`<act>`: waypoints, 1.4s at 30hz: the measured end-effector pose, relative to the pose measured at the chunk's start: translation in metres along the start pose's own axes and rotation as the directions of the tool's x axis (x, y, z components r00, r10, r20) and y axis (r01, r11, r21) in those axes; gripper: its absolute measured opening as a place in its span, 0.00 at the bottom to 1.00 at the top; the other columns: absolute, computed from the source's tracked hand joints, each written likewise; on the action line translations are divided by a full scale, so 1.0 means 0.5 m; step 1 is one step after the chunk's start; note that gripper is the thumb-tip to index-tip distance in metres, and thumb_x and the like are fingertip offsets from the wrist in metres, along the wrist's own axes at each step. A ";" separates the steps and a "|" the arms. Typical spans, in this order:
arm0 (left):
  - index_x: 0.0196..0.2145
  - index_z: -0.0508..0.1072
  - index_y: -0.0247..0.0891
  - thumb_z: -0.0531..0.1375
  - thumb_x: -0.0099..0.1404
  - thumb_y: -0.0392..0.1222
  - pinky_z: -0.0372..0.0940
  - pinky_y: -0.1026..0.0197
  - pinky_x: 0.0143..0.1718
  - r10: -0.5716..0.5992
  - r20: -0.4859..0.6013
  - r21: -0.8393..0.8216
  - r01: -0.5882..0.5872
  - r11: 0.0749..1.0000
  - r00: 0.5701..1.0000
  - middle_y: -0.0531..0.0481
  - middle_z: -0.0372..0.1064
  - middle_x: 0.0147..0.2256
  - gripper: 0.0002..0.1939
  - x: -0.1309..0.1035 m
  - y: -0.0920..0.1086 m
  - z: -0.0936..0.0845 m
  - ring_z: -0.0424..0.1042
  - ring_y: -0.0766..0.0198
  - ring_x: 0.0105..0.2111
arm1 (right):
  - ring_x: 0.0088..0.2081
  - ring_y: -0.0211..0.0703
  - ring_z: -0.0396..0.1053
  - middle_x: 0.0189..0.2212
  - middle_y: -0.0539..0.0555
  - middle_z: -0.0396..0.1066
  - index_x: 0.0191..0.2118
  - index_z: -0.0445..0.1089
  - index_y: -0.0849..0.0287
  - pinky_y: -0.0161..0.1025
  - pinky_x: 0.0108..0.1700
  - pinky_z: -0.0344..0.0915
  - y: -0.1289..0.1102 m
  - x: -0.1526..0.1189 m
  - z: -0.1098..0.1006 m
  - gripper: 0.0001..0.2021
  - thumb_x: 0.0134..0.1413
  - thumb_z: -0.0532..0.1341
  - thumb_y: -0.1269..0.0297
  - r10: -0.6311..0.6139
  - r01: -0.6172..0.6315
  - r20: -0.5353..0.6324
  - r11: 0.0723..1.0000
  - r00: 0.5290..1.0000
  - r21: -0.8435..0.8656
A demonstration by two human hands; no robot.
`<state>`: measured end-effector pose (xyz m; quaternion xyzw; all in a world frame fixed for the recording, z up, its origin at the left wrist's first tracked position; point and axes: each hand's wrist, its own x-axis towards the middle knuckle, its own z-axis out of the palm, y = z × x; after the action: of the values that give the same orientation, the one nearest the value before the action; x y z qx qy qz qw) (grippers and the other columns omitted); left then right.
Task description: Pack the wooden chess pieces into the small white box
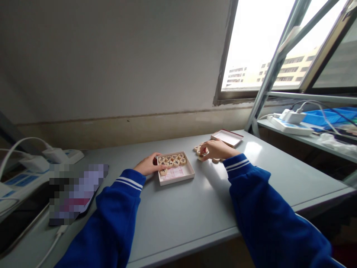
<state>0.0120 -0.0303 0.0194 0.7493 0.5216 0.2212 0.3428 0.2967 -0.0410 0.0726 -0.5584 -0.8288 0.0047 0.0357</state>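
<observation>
Xiangqi pieces, half in the box
Left hand (149, 165) pinches the box (176, 180) wall, good for steadying; right hand (213, 149) curls over loose pieces (196, 148) beside it, can't tell if gripping. Light fingertips on rims work best.

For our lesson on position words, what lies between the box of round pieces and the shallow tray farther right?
In the head view, the right hand and some loose pieces are between the box and the tray.

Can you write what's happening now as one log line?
left hand: gripping box, round pieces inside | right hand: fingers at loose pieces | lid: behind right hand, on table
</observation>
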 end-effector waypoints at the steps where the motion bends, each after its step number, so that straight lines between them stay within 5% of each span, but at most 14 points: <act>1: 0.47 0.61 0.35 0.62 0.43 0.54 0.62 0.59 0.37 -0.002 -0.001 0.002 0.002 1.000 1.000 0.46 0.68 0.37 0.34 -0.001 0.002 0.000 0.68 0.59 0.36 | 0.29 0.39 0.65 0.28 0.50 0.70 0.32 0.71 0.55 0.35 0.30 0.54 -0.008 0.000 -0.002 0.13 0.39 0.62 0.54 -0.040 0.040 -0.002 0.996 0.999 0.082; 6: 0.46 0.61 0.36 0.61 0.44 0.55 0.62 0.60 0.36 -0.011 -0.001 0.033 0.011 0.999 1.000 0.47 0.69 0.36 0.34 -0.003 0.004 -0.001 0.68 0.59 0.35 | 0.29 0.35 0.63 0.29 0.49 0.69 0.36 0.69 0.55 0.33 0.30 0.53 -0.087 0.014 0.013 0.13 0.45 0.59 0.54 -0.300 0.318 -0.107 0.900 0.948 0.298; 14: 0.49 0.60 0.35 0.53 0.50 0.59 0.60 0.57 0.43 -0.008 -0.059 0.195 0.020 0.981 0.998 0.42 0.67 0.43 0.34 -0.002 0.009 0.005 0.67 0.54 0.42 | 0.36 0.38 0.65 0.32 0.50 0.70 0.33 0.66 0.58 0.35 0.34 0.46 -0.178 0.017 0.076 0.09 0.44 0.62 0.62 -0.399 0.443 -0.281 0.889 0.873 0.112; 18: 0.56 0.50 0.34 0.55 0.47 0.62 0.53 0.55 0.51 -0.026 -0.095 0.307 0.054 0.950 0.995 0.37 0.55 0.54 0.45 -0.009 0.022 0.012 0.56 0.50 0.53 | 0.35 0.37 0.65 0.32 0.49 0.71 0.29 0.68 0.57 0.35 0.35 0.45 -0.172 0.019 0.076 0.06 0.46 0.61 0.62 -0.358 0.399 -0.258 0.907 0.898 0.132; 23: 0.58 0.46 0.36 0.53 0.45 0.66 0.50 0.53 0.52 -0.071 -0.112 0.390 0.110 0.914 0.991 0.37 0.50 0.57 0.49 -0.012 0.028 0.020 0.52 0.47 0.55 | 0.33 0.36 0.65 0.30 0.47 0.72 0.30 0.71 0.53 0.36 0.37 0.47 -0.128 0.026 0.051 0.05 0.50 0.57 0.62 -0.274 0.317 -0.254 0.937 0.928 0.149; 26: 0.57 0.49 0.36 0.53 0.46 0.66 0.50 0.53 0.52 -0.059 -0.101 0.410 0.095 0.907 0.993 0.39 0.50 0.57 0.47 -0.010 0.027 0.020 0.52 0.47 0.55 | 0.36 0.39 0.65 0.34 0.49 0.71 0.33 0.70 0.54 0.37 0.38 0.49 -0.071 0.024 0.035 0.07 0.51 0.56 0.62 -0.111 0.132 -0.307 0.990 0.945 0.048; 30: 0.54 0.55 0.36 0.53 0.47 0.65 0.53 0.54 0.51 -0.031 -0.084 0.407 0.063 0.911 0.996 0.41 0.57 0.53 0.42 -0.007 0.024 0.018 0.57 0.49 0.52 | 0.37 0.44 0.65 0.37 0.55 0.68 0.37 0.70 0.57 0.38 0.38 0.52 -0.005 0.013 0.033 0.11 0.50 0.57 0.58 0.070 -0.106 -0.230 0.984 0.971 -0.147; 37: 0.50 0.59 0.39 0.53 0.45 0.66 0.58 0.55 0.45 -0.027 -0.075 0.380 0.053 0.924 0.997 0.44 0.62 0.49 0.39 -0.011 0.032 0.014 0.61 0.49 0.48 | 0.35 0.42 0.65 0.39 0.55 0.66 0.38 0.70 0.54 0.39 0.38 0.53 -0.012 0.003 0.039 0.14 0.53 0.52 0.55 0.014 -0.039 -0.142 0.983 0.990 -0.178; 42: 0.49 0.60 0.40 0.55 0.44 0.65 0.59 0.56 0.45 -0.020 -0.072 0.356 0.045 0.933 0.997 0.44 0.63 0.48 0.39 -0.014 0.036 0.012 0.62 0.51 0.47 | 0.38 0.44 0.65 0.37 0.54 0.68 0.35 0.70 0.55 0.39 0.39 0.52 -0.029 0.005 0.041 0.12 0.50 0.56 0.54 -0.048 0.019 -0.181 0.987 0.982 -0.160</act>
<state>0.0250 -0.0424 0.0291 0.7826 0.5767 0.1421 0.1865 0.2811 -0.0432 0.0529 -0.5435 -0.8290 -0.1131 0.0678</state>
